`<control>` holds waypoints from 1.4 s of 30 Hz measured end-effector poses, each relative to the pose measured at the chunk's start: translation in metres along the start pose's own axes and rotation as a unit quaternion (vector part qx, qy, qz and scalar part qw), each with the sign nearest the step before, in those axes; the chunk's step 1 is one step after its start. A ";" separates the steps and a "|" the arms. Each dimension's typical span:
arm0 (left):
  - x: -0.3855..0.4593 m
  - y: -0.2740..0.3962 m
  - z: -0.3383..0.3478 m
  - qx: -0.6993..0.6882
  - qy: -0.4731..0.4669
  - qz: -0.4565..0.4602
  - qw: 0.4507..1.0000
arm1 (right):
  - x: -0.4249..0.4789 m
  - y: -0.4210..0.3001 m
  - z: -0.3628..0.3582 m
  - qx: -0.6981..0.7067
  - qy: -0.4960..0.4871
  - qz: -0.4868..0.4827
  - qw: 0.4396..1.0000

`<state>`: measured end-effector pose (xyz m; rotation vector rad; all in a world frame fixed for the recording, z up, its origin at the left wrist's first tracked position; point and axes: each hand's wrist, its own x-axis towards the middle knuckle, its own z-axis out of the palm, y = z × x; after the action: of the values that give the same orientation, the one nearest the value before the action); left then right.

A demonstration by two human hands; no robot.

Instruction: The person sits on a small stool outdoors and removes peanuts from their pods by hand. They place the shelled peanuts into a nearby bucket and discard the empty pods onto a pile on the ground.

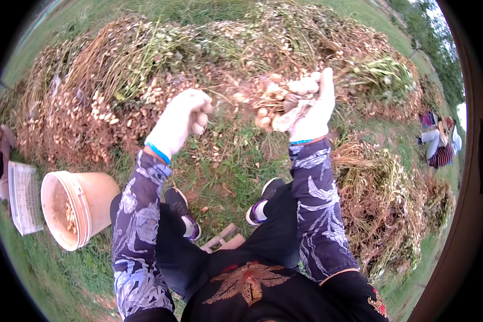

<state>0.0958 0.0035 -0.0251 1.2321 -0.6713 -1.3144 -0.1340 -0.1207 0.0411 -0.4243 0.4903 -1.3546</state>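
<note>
My left hand [181, 118], in a white glove with a blue cuff, is curled in front of the heap of pulled peanut plants [116, 72]; what its fingers close on is too unclear to tell. Gloved likewise, my right hand [312, 106] grips a bunch of peanut plants [271, 96], whose roots carry pale pods and point left towards my left hand. Between the hands there is a gap with a few thin roots. More peanut pods [104, 108] cover the near side of the heap.
On the grass at my left lies a tipped plastic bucket [100, 193] with some peanuts inside, beside a white plastic crate [24, 197]. A second pile of plants [378, 209] is at my right. One person sits at far left, others at far right. Wood [221, 239] shows between my legs.
</note>
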 end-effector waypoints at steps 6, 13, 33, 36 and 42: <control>-0.012 0.012 0.058 0.260 -0.065 0.087 0.959 | -0.009 0.004 0.006 -0.018 0.032 0.063 0.997; 0.001 0.031 0.010 -0.081 0.089 0.111 0.987 | 0.012 -0.019 -0.025 -0.042 -0.052 0.083 0.994; -0.027 0.022 0.072 0.112 -0.037 -0.017 0.993 | -0.016 0.016 -0.006 -0.140 -0.120 0.150 0.971; -0.016 0.009 0.071 -0.066 0.027 -0.006 0.997 | -0.018 0.013 -0.006 -0.076 -0.152 0.190 0.967; -0.010 0.049 0.021 -0.281 0.141 0.114 0.942 | -0.028 0.009 0.001 -0.165 -0.158 0.204 0.952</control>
<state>0.0910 -0.0018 0.0291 0.8202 -0.1969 -1.0094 -0.1305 -0.0920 0.0394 -0.7570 0.5048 -0.7857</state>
